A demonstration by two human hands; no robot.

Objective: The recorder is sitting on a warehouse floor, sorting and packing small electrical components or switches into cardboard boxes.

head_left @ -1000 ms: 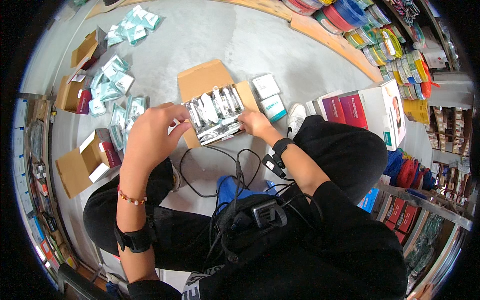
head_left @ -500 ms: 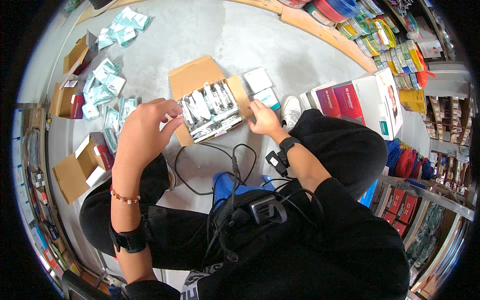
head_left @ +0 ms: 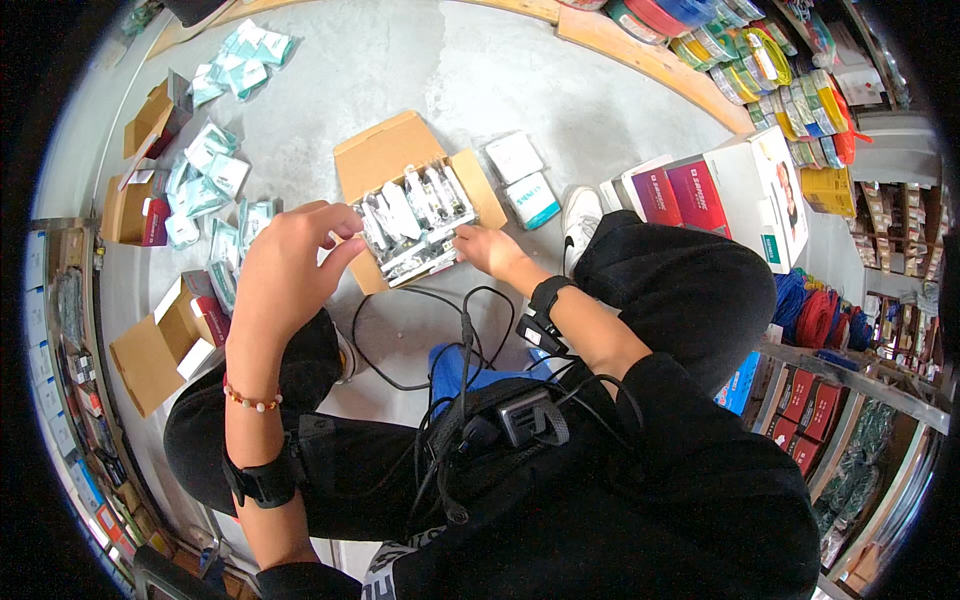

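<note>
Cardboard box (head_left: 387,145), brown, matte, lay open on smooth grey floor (head_left: 500,85), between left hand (head_left: 295,262), curled but half-open at left edge, and right hand (head_left: 488,250), bunched at narrow glossy plastic packets (head_left: 408,212) inside, could not tell any hold in either.

White carton (head_left: 746,185) near floor's (head_left: 480,90) right edge: white lettering on maroon panels (head_left: 694,196)
White-and-teal packet (head_left: 531,200): teal lettering on white part
Black clothing (head_left: 620,480): large block letters, partly cut off
</note>
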